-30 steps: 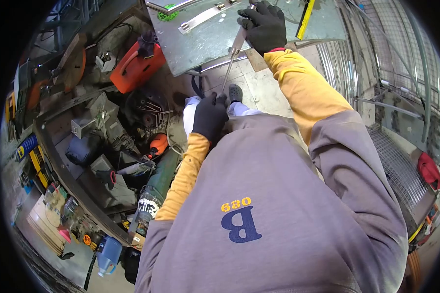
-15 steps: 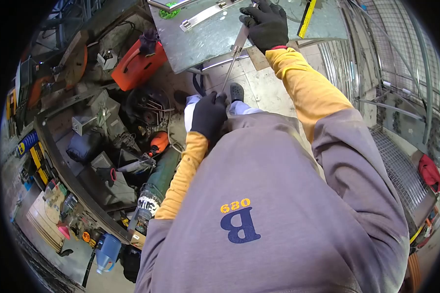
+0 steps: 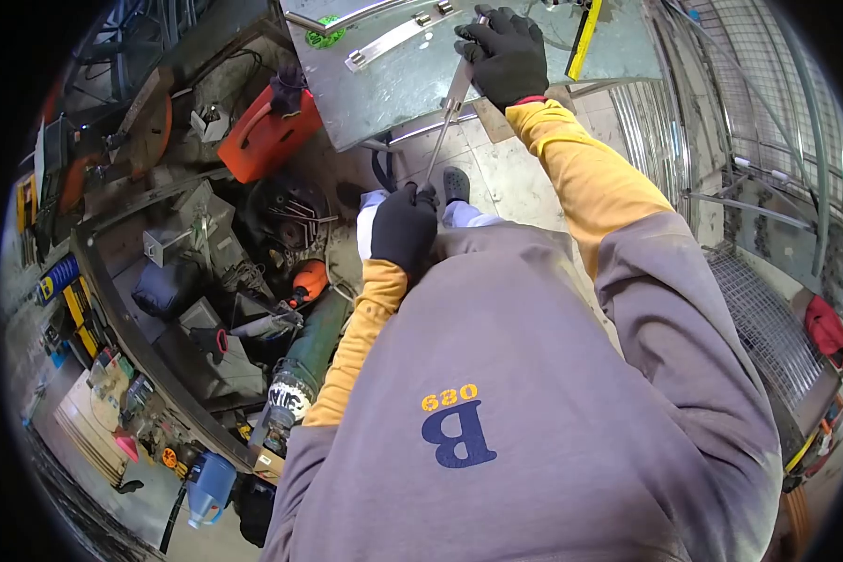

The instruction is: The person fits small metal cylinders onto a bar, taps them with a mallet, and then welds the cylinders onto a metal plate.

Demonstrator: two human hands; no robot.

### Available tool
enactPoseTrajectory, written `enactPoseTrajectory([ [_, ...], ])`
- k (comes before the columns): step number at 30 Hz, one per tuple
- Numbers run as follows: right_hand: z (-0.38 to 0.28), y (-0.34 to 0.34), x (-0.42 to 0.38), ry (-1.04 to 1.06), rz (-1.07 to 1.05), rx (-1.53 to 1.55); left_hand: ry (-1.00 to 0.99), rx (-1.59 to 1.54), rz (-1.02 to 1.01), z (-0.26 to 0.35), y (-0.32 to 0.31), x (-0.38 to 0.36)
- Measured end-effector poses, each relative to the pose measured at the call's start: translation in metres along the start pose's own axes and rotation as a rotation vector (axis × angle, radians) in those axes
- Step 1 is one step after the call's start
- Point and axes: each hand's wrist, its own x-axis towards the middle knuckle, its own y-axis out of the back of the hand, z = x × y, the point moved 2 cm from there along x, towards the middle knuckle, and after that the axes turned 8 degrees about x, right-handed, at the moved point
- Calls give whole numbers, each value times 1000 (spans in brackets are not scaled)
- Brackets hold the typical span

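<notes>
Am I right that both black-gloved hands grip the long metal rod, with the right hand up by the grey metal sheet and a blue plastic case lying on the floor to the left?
Nearly: the plastic case is red-orange, not blue, as the head view shows. The rest stands: the right hand holds the long metal rod up by the grey metal sheet, and the left hand grips its lower end.

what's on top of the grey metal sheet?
On the grey metal sheet: a flat steel bar, a yellow level, and the gloved right hand gripping a long metal tool. Anything beneath the hand is covered.
</notes>
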Motion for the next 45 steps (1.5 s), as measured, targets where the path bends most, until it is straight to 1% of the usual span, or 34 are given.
enactPoseTrajectory([
  [1,-1,2,-3,-21,-9,22,-89,-4,69,4,-3,6],
  [2,-2,0,-4,-33,-16,49,-77,-6,74,4,-3,11],
  [4,-1,-2,-4,-5,8,36,-170,135,151,10,3,22],
  [5,-2,-3,-6,-1,10,13,-117,51,154,10,7,15],
  [6,0,-3,-7,-1,13,-14,-124,56,153,8,11,8],
  [8,0,0,-4,-10,-5,-15,-67,91,132,-2,14,-8],
  [9,0,-2,-6,-12,-27,-8,-42,103,105,6,23,-13],
  [13,-1,-4,-5,-3,7,-12,-37,141,76,6,25,-4],
  [15,-2,-2,-7,-27,-1,12,-127,12,87,4,11,3],
  [16,-4,0,-8,-30,-7,15,-120,12,85,-2,4,7],
  [18,-3,1,-5,-49,-37,49,-274,36,80,1,-1,18],
  [19,-3,1,-3,-44,-32,47,-164,-54,51,-3,0,17],
  [20,-3,-1,-3,-8,-11,12,-171,-55,53,-5,1,11],
  [22,-1,0,-2,15,12,-36,0,-177,-36,-9,3,3],
  [23,0,1,-4,17,28,-24,-106,-92,34,-4,0,5],
  [26,-5,2,-3,3,16,42,-94,-140,-4,-6,-8,27],
  [27,-5,2,-2,7,4,25,-77,-211,-39,-9,-8,24],
  [28,-5,2,-2,7,-7,5,-81,-209,-35,-9,-2,16],
  [30,-3,2,0,-9,-14,0,2,-145,-91,-9,5,4],
  [31,-3,2,-2,-15,3,-27,10,-286,-62,0,3,4],
  [32,-5,1,-5,-13,12,-42,21,-292,-63,1,-5,10],
  [34,-7,-3,-9,-17,-10,-18,-56,-190,-46,-6,-13,30],
  [35,-2,-2,-7,-16,-20,-13,-95,-224,-42,-11,-14,28],
  [36,0,-1,-7,-22,-35,-9,-96,-225,-41,-15,-8,20],
  [38,-2,-2,-7,-17,-28,-17,-81,-65,-48,-34,14,-6],
  [40,2,-2,-8,-34,-25,-5,41,-165,-96,-72,25,-40],
  [42,-2,2,-8,-13,-7,-11,293,-360,-135,-54,67,-77],
  [44,-2,0,-6,21,24,-10,332,-414,-24,-84,69,-100],
  [45,6,-7,-9,12,-9,-66,367,-411,13,-96,68,-105],
])
